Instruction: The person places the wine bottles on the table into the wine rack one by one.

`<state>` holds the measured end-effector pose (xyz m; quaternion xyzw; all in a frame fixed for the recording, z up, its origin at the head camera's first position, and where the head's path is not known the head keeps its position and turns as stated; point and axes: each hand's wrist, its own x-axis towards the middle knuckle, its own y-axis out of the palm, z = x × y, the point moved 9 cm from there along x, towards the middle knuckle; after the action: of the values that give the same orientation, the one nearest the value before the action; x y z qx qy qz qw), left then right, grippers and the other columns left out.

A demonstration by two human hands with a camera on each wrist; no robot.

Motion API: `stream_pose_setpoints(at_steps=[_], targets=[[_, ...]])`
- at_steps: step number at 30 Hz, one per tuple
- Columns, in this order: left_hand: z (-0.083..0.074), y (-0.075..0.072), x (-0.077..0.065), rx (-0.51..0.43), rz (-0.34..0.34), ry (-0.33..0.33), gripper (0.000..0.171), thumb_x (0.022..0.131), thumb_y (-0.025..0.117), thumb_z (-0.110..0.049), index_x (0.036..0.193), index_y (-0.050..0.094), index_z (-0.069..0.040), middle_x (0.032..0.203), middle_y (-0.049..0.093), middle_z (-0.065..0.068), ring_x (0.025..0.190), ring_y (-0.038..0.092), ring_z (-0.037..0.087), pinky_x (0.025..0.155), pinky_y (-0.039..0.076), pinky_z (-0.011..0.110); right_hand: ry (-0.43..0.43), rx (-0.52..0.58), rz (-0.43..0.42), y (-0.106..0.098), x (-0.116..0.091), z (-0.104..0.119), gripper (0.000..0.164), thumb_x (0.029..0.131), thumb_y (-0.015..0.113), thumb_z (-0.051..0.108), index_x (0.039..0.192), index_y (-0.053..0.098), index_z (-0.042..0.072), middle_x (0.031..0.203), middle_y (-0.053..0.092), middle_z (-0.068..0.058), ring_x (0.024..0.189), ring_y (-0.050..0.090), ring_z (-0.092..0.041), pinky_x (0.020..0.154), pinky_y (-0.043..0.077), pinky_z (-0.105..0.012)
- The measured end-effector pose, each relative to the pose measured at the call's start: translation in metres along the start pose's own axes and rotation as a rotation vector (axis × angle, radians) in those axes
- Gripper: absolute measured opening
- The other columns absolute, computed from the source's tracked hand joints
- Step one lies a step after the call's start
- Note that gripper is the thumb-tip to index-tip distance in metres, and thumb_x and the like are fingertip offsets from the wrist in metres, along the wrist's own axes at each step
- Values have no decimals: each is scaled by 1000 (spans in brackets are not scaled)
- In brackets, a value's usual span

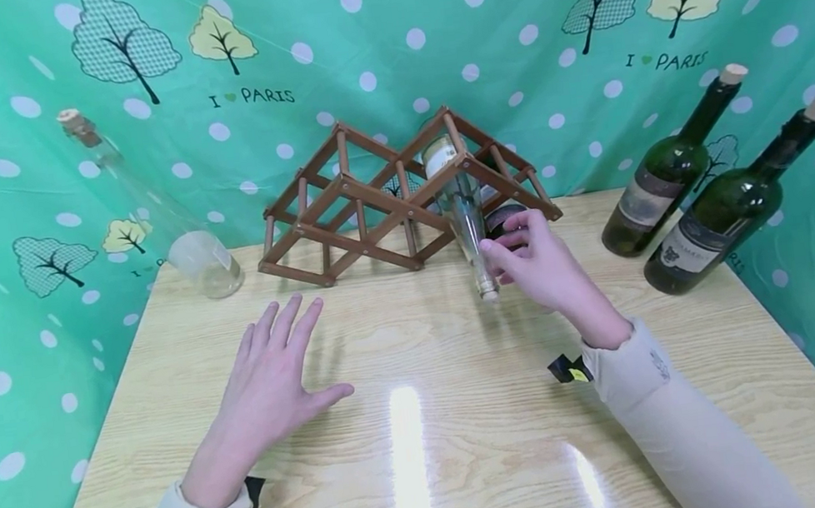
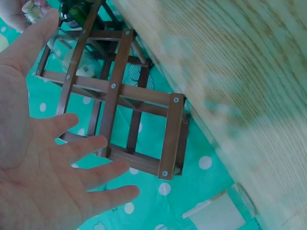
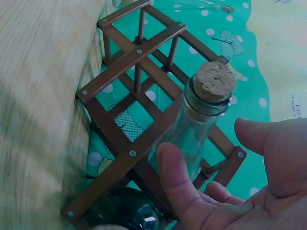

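Note:
A wooden wine rack (image 1: 364,238) of crossed brown slats stands at the back of the table. One clear glass bottle (image 1: 460,198) lies in its right part, corked neck toward me. Beside that neck is my right hand (image 1: 535,260), thumb and fingers spread apart. In the right wrist view, the bottle's cork (image 3: 215,82) shows and the thumb stays off the glass; whether a finger touches it, I cannot tell. A dark green bottle (image 3: 127,211) lies lower in the rack, partly hidden by my right hand in the head view. My left hand (image 1: 271,378) hovers over the table, fingers spread, holding nothing.
Another clear corked bottle (image 1: 205,264) stands at the table's back left. Two dark green corked bottles, one farther back (image 1: 646,202) and one nearer (image 1: 707,236), stand at the right. A green printed cloth (image 1: 367,32) hangs behind the wooden table (image 1: 475,447).

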<state>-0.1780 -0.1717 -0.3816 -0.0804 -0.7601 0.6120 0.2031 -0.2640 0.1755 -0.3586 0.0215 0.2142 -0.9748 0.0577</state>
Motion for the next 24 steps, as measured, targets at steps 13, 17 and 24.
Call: stream_pose_setpoints(at_steps=[13, 17, 24], targets=[[-5, -11, 1, -22, -84, 51, 120, 73, 91, -64, 165, 36, -11, 161, 41, 23, 146, 35, 56, 114, 34, 72, -61, -239, -136, -34, -25, 3, 71, 104, 62, 56, 146, 44, 2, 134, 61, -16, 116, 62, -35, 87, 56, -51], [-6, -12, 2, -29, -92, 55, 118, 74, 91, -62, 164, 36, -10, 161, 42, 24, 146, 37, 56, 115, 34, 71, -58, -268, -165, -45, -32, 1, 68, 104, 62, 55, 145, 45, 3, 137, 60, -17, 118, 61, -36, 88, 55, -53], [-7, -15, 2, -35, -119, 66, 115, 75, 91, -60, 163, 38, -9, 160, 43, 25, 144, 39, 57, 116, 34, 68, -77, -319, -244, -67, -43, -2, 72, 104, 61, 55, 149, 45, 1, 140, 59, -21, 121, 60, -40, 91, 53, -58]])
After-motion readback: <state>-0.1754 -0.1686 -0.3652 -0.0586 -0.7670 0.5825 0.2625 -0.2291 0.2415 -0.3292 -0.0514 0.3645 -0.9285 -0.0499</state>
